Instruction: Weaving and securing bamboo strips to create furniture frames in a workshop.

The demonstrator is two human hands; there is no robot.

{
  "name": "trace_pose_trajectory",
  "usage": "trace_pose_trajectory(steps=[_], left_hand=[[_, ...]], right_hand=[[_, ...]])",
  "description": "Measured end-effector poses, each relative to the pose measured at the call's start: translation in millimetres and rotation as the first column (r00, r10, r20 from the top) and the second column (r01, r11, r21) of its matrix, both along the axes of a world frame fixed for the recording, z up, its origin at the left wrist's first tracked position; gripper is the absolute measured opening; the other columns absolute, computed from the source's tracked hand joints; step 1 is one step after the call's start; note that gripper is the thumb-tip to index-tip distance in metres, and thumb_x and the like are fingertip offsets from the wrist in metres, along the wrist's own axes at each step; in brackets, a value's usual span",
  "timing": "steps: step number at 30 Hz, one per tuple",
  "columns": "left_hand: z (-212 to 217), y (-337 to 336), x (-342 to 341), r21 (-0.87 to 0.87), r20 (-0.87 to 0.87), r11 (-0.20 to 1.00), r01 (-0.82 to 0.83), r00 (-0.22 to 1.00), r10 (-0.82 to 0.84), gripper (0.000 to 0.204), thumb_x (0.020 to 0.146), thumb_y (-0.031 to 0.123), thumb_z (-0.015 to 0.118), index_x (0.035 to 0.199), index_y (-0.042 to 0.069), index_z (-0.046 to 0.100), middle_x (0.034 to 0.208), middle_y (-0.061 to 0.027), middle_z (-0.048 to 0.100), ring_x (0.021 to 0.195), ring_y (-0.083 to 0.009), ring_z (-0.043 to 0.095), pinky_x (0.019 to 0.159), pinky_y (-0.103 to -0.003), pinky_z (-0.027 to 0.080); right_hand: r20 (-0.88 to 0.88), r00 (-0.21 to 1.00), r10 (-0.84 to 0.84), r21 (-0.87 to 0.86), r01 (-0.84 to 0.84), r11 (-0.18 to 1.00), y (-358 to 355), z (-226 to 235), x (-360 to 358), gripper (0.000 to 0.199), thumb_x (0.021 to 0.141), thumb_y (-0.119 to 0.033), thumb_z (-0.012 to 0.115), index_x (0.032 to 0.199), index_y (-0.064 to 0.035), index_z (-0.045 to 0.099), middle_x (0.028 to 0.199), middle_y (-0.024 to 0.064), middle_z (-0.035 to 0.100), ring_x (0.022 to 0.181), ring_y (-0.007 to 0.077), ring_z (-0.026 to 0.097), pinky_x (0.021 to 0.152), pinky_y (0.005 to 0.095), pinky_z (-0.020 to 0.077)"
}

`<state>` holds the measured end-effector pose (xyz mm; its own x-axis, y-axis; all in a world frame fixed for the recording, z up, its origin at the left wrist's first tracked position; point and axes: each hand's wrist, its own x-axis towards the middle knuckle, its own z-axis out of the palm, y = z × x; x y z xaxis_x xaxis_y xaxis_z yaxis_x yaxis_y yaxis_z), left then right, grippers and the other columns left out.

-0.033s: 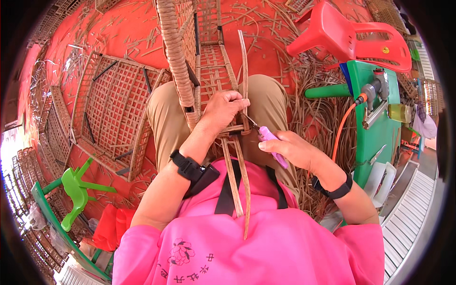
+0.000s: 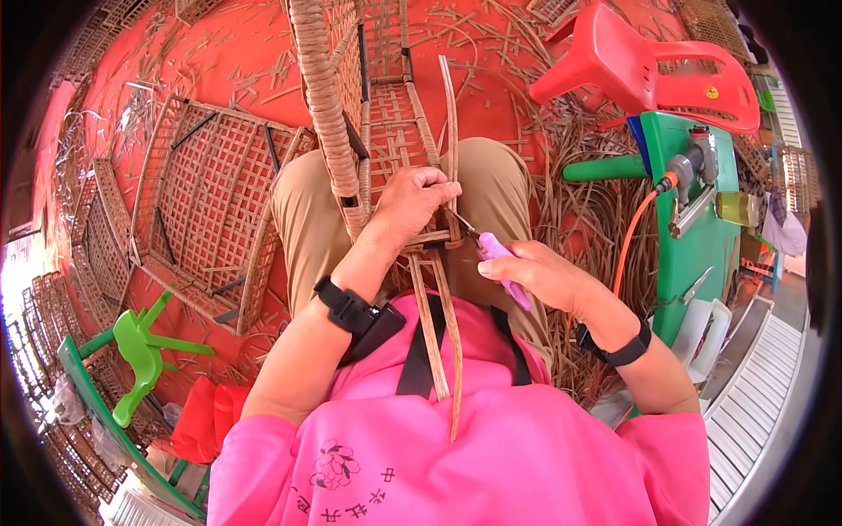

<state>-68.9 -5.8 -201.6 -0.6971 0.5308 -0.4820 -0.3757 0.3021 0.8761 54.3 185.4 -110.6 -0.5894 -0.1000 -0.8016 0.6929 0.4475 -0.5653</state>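
A woven rattan frame stands between my knees, its thick wrapped edge rising on the left and a lattice side beyond. My left hand is closed, thumb and fingers pinched at a flat rattan strip that stands up along the frame. Two long strip ends hang from the near crosspiece toward my shirt. In my right hand is a purple-handled tool with a thin metal shaft. The shaft points at the strip beside my left fingertips; its tip is hard to make out.
Another woven rattan piece lies left on the red floor. A red plastic chair is at the far right. A green table on the right bears an air tool with an orange hose. A small green stool is at left.
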Motion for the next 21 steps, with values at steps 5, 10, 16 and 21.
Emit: trace_pose_trajectory(steps=[5,10,16,21], left_hand=[[-3,-1,-1,0.009,-0.013,1.000,0.011,1.000,-0.011,0.018,0.091,0.020,0.071,0.082,0.005,0.070,0.071,0.0047,0.059,0.068,-0.0049,0.051,0.065,-0.024,0.042],[-2,0,0,0.006,-0.048,1.000,0.016,0.999,-0.016,0.018,0.091,0.019,0.072,0.082,0.004,0.070,0.071,0.0046,0.060,0.068,-0.0049,0.052,0.064,-0.024,0.043],[1,2,1,0.013,-0.046,1.000,-0.002,0.999,0.003,0.017,0.091,0.019,0.072,0.084,0.004,0.071,0.072,0.0049,0.061,0.069,-0.0044,0.052,0.065,-0.025,0.044],[9,2,3,0.030,-0.069,0.999,-0.024,0.997,0.026,0.019,0.090,0.020,0.074,0.087,0.001,0.071,0.076,0.0045,0.060,0.072,-0.0050,0.052,0.068,-0.025,0.044]], right_hand=[[-0.015,0.999,0.047,-0.131,-0.049,0.990,3,6,-9,0.052,0.083,-0.053,0.066,0.071,-0.0036,0.055,0.067,0.0034,0.050,0.065,0.0157,0.045,0.061,0.0362,0.0377],[0.020,0.993,0.118,-0.063,-0.116,0.991,2,10,-14,0.047,0.081,-0.046,0.071,0.073,-0.0025,0.056,0.070,0.0071,0.055,0.067,0.0182,0.051,0.064,0.0371,0.0411],[-0.025,0.969,0.248,0.151,-0.241,0.959,-5,11,-11,0.042,0.077,-0.035,0.072,0.090,0.0026,0.061,0.088,0.0235,0.066,0.088,0.0375,0.064,0.081,0.0449,0.0484],[-0.113,0.961,0.254,0.192,-0.229,0.954,-5,3,-3,0.041,0.077,-0.033,0.070,0.095,0.0027,0.062,0.093,0.0256,0.067,0.092,0.0423,0.064,0.084,0.0470,0.0481]])
